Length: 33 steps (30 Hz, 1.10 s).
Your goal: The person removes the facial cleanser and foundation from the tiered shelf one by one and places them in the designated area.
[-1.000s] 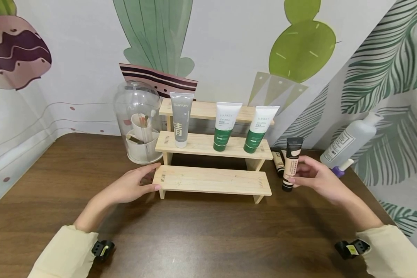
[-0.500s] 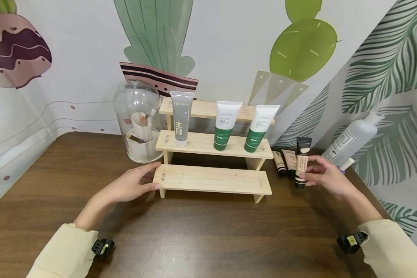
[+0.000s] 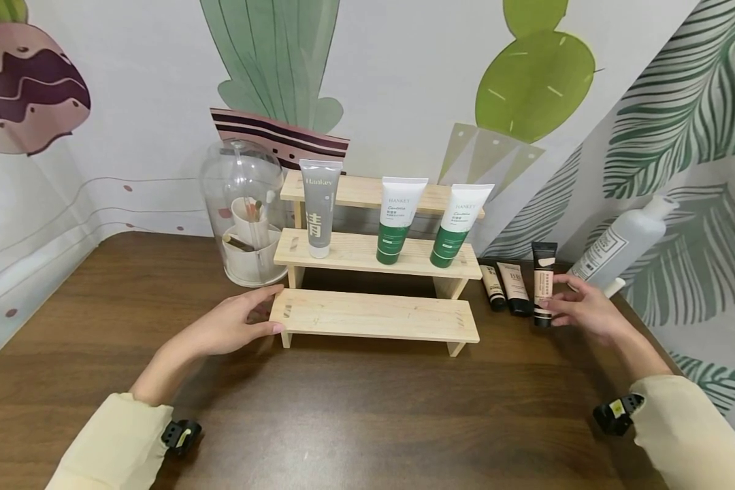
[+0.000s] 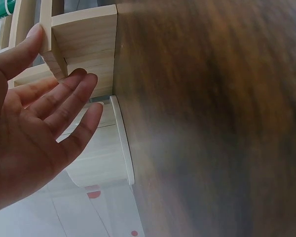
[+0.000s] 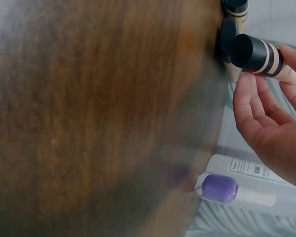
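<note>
My left hand (image 3: 233, 323) rests at the left end of the lowest step of a wooden tiered rack (image 3: 373, 315), thumb by the front corner and index finger by the back one. In the left wrist view its other fingers (image 4: 71, 96) stretch loosely beside the rack. At the right, my right hand (image 3: 588, 313) pinches a beige cream tube (image 3: 544, 279) with a black cap, held upright with the cap down. Two more beige tubes lean side by side left of it, a narrow one (image 3: 493, 286) and a wider BB cream tube (image 3: 514, 287).
On the rack's middle step stand a grey tube (image 3: 320, 211) and two white-and-green tubes (image 3: 398, 221). Behind its left end is a glass dome (image 3: 240, 184) over a brush holder. A translucent bottle (image 3: 621, 238) leans at the right, with a purple bottle (image 5: 219, 188) before it.
My right hand has carried the beige tube rightward and slightly back, bringing the BB cream tube into sight. My left hand has stayed at the rack.
</note>
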{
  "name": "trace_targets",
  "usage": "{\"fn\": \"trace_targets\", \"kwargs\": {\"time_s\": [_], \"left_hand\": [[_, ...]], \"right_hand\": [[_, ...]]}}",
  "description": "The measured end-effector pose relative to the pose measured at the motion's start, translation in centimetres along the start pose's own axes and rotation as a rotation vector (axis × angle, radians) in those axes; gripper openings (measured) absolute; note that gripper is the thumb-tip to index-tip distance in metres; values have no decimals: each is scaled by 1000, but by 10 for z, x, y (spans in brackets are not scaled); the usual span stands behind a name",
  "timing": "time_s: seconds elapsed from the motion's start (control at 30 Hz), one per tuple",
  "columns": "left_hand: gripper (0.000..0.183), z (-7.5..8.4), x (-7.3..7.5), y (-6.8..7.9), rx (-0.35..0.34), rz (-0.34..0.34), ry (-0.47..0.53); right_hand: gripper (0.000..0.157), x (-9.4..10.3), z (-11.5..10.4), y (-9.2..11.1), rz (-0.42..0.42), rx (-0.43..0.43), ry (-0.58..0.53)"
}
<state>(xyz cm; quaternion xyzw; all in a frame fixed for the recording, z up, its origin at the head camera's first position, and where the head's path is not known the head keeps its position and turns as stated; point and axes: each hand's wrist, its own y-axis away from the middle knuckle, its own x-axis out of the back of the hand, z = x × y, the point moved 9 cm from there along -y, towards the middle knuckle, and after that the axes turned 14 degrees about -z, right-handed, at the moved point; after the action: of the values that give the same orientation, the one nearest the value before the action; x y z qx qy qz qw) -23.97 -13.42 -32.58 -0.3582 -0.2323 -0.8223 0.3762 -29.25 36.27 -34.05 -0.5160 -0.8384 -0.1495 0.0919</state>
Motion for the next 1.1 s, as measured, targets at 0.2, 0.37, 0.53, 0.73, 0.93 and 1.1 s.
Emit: {"fn": "trace_targets", "kwargs": {"time_s": [0.2,0.37,0.53,0.73,0.93,1.1], "left_hand": [[63,1,1,1,0,6,-6],[63,0,0,0,0,3,3],[64,1,0,0,-1,1,10],[63,1,0,0,8,-2,16],[63,1,0,0,9,-5,26],[63,1,0,0,10,-5,26]], "right_hand": [[34,6,8,-1,32,-34,-23],[40,10,16,-3,60,-94,13],[42,19,34,-8,87,-145,22],[46,23,41,-11,129,-188,36],[56,20,42,-12,141,-233,51],[58,22,45,-14,152,-256,81]]}}
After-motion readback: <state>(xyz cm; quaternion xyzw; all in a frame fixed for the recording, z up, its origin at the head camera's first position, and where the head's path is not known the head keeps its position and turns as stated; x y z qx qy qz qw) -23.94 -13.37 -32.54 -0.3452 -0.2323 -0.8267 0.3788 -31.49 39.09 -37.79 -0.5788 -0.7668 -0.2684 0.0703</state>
